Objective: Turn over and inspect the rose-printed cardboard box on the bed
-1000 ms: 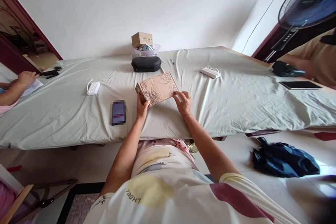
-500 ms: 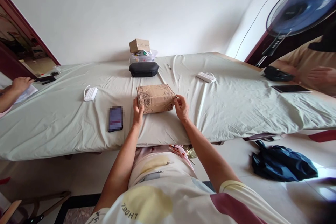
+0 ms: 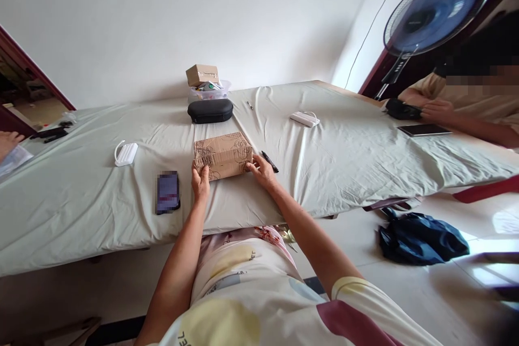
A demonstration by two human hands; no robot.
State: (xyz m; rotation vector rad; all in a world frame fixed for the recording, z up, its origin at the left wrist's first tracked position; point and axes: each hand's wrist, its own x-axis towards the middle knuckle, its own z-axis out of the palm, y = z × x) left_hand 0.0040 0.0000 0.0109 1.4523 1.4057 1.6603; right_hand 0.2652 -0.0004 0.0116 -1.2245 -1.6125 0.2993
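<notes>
A brown cardboard box (image 3: 223, 155) with dark scribbled drawings rests before me on the cloth-covered table, its near side tipped toward me. My left hand (image 3: 200, 181) grips its left end, thumb on the front face. At the right end my right hand (image 3: 260, 169) holds the lower corner, thumb in front. A black marker pen (image 3: 270, 161) lies on the cloth just right of my right hand. The undersides of both hands' grips are hidden by the box.
Behind the box are a black case (image 3: 210, 111) and a plastic bin (image 3: 208, 92) with a small carton (image 3: 201, 74) on top. A phone (image 3: 167, 192) lies left; white power banks (image 3: 126, 154) flank the middle. Another person (image 3: 466, 102) sits right, near a tablet (image 3: 424, 130).
The box has tilted, showing more of its drawn-on faces, and my right hand has shifted its hold. The marker pen now shows beside it. My view has turned slightly right.
</notes>
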